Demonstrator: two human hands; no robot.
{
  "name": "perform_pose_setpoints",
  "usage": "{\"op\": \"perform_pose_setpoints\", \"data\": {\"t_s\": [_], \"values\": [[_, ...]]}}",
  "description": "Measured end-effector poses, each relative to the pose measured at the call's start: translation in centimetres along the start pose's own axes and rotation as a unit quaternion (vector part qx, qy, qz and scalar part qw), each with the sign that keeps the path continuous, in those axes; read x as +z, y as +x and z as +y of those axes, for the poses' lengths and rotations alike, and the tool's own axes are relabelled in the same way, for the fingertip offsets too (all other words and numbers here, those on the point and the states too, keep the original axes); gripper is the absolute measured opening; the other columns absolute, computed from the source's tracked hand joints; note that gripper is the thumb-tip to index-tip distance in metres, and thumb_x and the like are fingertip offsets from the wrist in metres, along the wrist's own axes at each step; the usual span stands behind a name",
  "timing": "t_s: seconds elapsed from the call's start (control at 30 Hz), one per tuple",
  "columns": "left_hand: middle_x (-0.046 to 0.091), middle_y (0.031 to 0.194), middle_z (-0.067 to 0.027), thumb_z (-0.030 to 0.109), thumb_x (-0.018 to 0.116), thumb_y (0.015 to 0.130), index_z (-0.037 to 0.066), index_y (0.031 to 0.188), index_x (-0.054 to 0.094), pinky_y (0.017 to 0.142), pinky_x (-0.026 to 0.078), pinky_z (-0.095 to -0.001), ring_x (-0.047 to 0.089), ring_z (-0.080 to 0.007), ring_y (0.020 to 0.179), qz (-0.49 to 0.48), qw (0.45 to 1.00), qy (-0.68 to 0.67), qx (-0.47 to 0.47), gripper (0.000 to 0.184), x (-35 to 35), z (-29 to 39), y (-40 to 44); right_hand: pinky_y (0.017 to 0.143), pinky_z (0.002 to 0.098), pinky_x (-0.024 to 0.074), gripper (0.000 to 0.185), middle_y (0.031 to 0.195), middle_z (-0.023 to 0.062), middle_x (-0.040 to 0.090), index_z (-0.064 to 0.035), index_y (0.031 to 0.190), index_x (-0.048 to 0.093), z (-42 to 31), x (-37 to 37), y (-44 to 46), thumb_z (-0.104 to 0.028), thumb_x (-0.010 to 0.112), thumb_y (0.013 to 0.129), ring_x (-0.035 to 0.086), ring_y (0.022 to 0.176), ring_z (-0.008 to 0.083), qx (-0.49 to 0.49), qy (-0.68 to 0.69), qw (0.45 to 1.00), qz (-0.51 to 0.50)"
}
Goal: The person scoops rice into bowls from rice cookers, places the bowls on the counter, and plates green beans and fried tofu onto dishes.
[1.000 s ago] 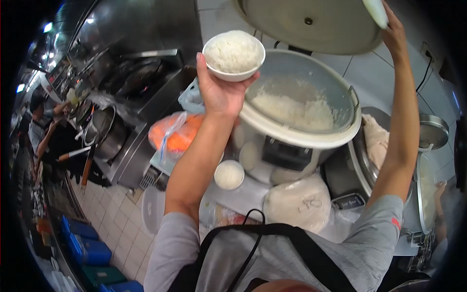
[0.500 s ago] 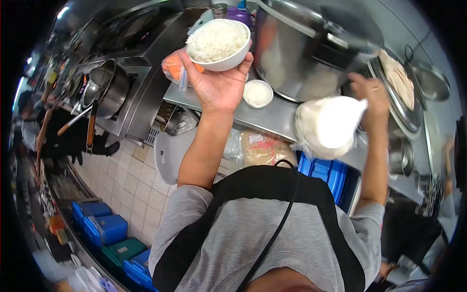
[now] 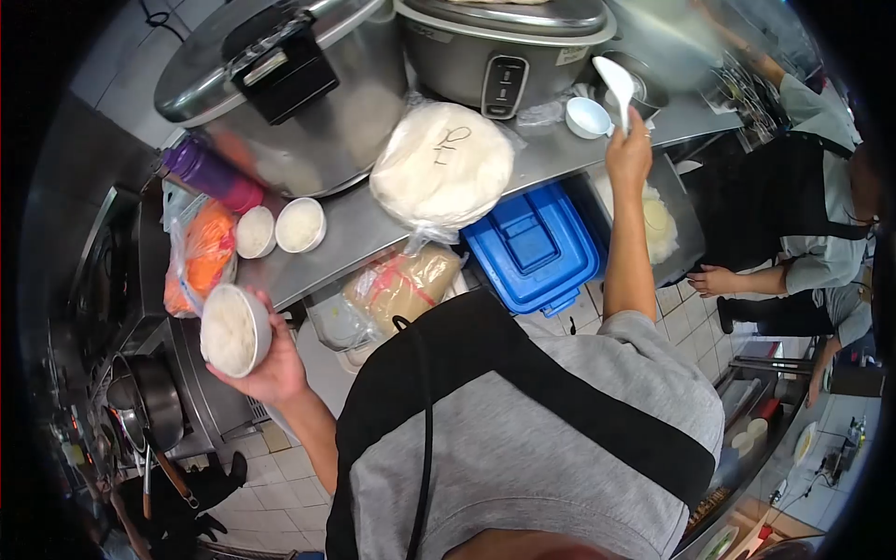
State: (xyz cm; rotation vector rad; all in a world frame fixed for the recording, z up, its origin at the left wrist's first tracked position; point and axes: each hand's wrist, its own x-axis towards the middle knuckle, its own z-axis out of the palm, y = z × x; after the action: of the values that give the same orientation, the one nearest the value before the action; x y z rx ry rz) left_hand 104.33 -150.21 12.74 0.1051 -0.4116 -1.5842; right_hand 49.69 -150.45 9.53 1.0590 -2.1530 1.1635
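Three bowls of rice are seen. The held bowl (image 3: 260,327), at the left of the frame, is cradled in the left hand (image 3: 283,366), with the thumb at its side and fingers curled beneath; it is tipped toward the left edge, and its rice (image 3: 226,329) is mounded. The second bowl (image 3: 257,253) and the third bowl (image 3: 303,248) are set close together on the counter (image 3: 350,219), upper left, near the orange bag (image 3: 207,245). At the upper right, the handle of a white paddle (image 3: 615,82) is gripped by the right hand (image 3: 630,156), fingers closed around it, its blade pointed up and left. A blue cup (image 3: 588,119) is just beside it; whether the metal bowl (image 3: 656,93) behind is touched cannot be told. The big cooker (image 3: 350,112) is lidded.

The filling of the held bowl is judged complete, and the paddle ready to be put aside. For that, the cup should be cleared by the paddle, and the held bowl should be levelled lest rice be spilled.
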Motion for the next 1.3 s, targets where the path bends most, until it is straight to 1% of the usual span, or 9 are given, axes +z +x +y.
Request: {"op": "perform_pose_setpoints", "data": {"t_s": [0.33,0.47,0.5,0.53,0.57,0.67,0.73,0.9,1.3], "values": [[0.037,0.139,-0.0188,0.060,0.050,0.079,0.009,0.137,0.035,0.092,0.042,-0.0530,0.034,-0.0466,0.125,0.245,0.966,0.081,0.032,0.079,-2.9,-4.8,-3.8,0.068,0.0474,0.0492,0.034,0.083,0.0242,0.064,0.0028,0.084,0.063,16.6,7.0,16.5,-0.030,0.064,0.076,0.062,0.081,0.0404,-0.058,-0.248,0.962,-0.101],[0.041,0.136,-0.0164,0.060,0.041,0.083,0.011,0.136,0.037,0.088,0.045,-0.0544,0.042,-0.0443,0.120,0.224,0.974,0.031,0.024,0.072,-3.7,-6.6,-4.9,0.084,0.0424,0.0493,0.036,0.114,0.0199,0.059,-0.0201,0.123,0.055,29.6,14.2,24.9,-0.031,0.045,0.089,0.056,0.106,0.0365,-0.285,-0.387,0.865,-0.146],[0.043,0.135,-0.0162,0.060,0.040,0.084,0.010,0.135,0.038,0.086,0.046,-0.0551,0.043,-0.0428,0.120,0.241,0.969,0.049,0.037,0.071,-4.2,-6.7,-5.1,0.085,0.0417,0.0486,0.040,0.115,0.0194,0.059,-0.0201,0.125,0.053,27.9,13.5,25.1,-0.035,0.046,0.089,0.054,0.110,0.0361,-0.324,-0.450,0.816,-0.162],[0.044,0.134,-0.0160,0.060,0.039,0.085,0.010,0.134,0.039,0.085,0.046,-0.0558,0.044,-0.0414,0.119,0.255,0.963,0.067,0.044,0.070,-4.9,-6.8,-5.3,0.084,0.0412,0.0480,0.039,0.115,0.0189,0.059,-0.0189,0.123,0.056,19.9,10.6,22.5,-0.037,0.048,0.089,0.055,0.108,0.0361,-0.101,-0.310,0.938,-0.119],[0.045,0.132,-0.0159,0.060,0.037,0.085,0.010,0.133,0.040,0.084,0.047,-0.0566,0.046,-0.0400,0.118,0.268,0.959,0.085,0.046,0.069,-5.2,-6.9,-5.5,0.081,0.0412,0.0475,0.040,0.114,0.0186,0.059,-0.0141,0.119,0.059,14.6,8.0,20.0,-0.039,0.051,0.089,0.058,0.099,0.0365,-0.177,-0.225,0.958,-0.026],[0.044,0.134,-0.0156,0.063,0.036,0.084,0.011,0.133,0.040,0.084,0.045,-0.0563,0.047,-0.0369,0.118,0.335,0.935,0.111,0.027,0.072,-5.2,-6.3,-5.3,0.076,0.0345,0.0475,0.039,0.106,0.0118,0.063,-0.0078,0.114,0.062,2.5,5.4,12.2,-0.035,0.052,0.089,0.061,0.082,0.0246,-0.092,0.068,0.976,-0.185],[0.046,0.132,-0.0153,0.059,0.035,0.086,0.012,0.134,0.040,0.086,0.044,-0.0586,0.049,-0.0348,0.117,0.279,0.956,0.094,-0.007,0.067,-7.1,-4.9,-4.7,0.073,0.0293,0.0460,0.039,0.102,0.0060,0.063,-0.0053,0.112,0.062,-3.8,6.4,5.2,-0.035,0.046,0.092,0.058,0.077,0.0148,-0.111,0.351,0.860,-0.354],[0.047,0.131,-0.0151,0.050,0.036,0.091,0.010,0.135,0.038,0.094,0.042,-0.0515,0.050,-0.0331,0.116,0.213,0.968,0.082,-0.107,0.059,-12.4,-1.6,0.5,0.072,0.0284,0.0493,0.055,0.120,0.0124,0.053,-0.0061,0.130,0.046,-20.2,11.0,-11.8,-0.047,0.040,0.093,0.061,0.083,0.0192,0.046,0.411,0.494,-0.764],[0.052,0.127,-0.0113,0.033,0.051,0.088,0.012,0.138,0.033,0.094,0.046,-0.0417,0.055,-0.0238,0.112,0.065,0.934,0.125,-0.330,0.057,-16.4,1.7,10.9,0.040,0.0261,0.0478,0.054,0.079,0.0082,0.059,-0.0041,0.101,0.058,-33.0,20.4,-22.2,-0.054,0.042,0.090,0.056,0.054,0.0146,0.236,0.390,0.593,-0.664]]}}
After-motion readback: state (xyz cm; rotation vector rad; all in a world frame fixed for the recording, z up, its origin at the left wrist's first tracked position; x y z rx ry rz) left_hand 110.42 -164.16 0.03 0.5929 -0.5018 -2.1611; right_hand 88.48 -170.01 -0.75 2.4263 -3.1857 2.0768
